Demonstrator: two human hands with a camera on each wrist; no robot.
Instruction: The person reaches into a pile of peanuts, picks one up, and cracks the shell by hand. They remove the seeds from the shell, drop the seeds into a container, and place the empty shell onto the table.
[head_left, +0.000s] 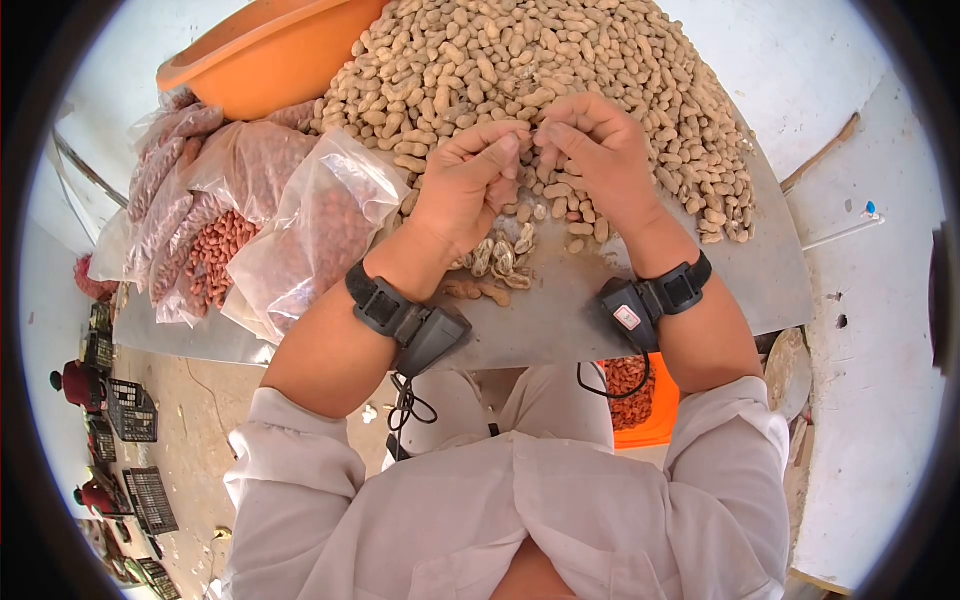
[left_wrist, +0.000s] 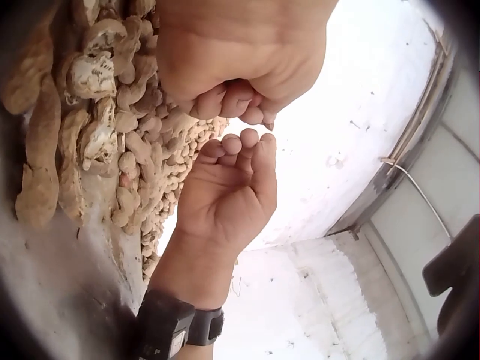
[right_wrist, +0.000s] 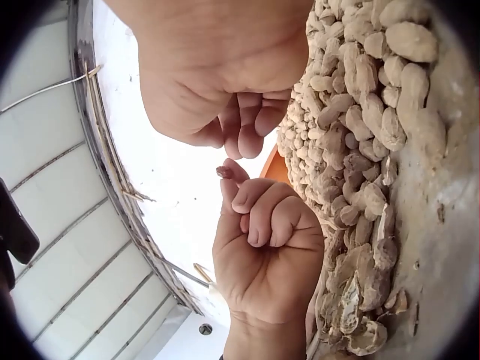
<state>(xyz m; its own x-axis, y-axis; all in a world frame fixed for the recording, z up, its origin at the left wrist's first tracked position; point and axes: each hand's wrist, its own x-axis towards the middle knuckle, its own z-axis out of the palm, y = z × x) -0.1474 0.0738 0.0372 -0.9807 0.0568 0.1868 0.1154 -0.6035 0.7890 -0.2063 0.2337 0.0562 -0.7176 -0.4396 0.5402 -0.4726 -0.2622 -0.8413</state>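
Both hands are raised over the near edge of the peanut pile [head_left: 520,60], fingertips close together. The left hand [head_left: 462,185] has its fingers curled; a reddish peanut kernel [right_wrist: 244,223] shows inside them in the right wrist view, and a small dark piece [right_wrist: 223,172] sits at a fingertip. The right hand [head_left: 600,155] faces it with fingers loosely bent, and the left wrist view shows nothing in its palm. Whether a small bit lies between its fingertips is hidden. Below the hands, split shells [head_left: 500,258] and a few whole peanuts [head_left: 476,291] lie on the metal table [head_left: 560,320].
An orange basin [head_left: 250,65] stands at the back left. Clear bags of red kernels [head_left: 330,215] lie at the left of the table. Under the table's near edge is an orange container [head_left: 655,425] of red kernels. Black crates [head_left: 150,500] stand on the floor at left.
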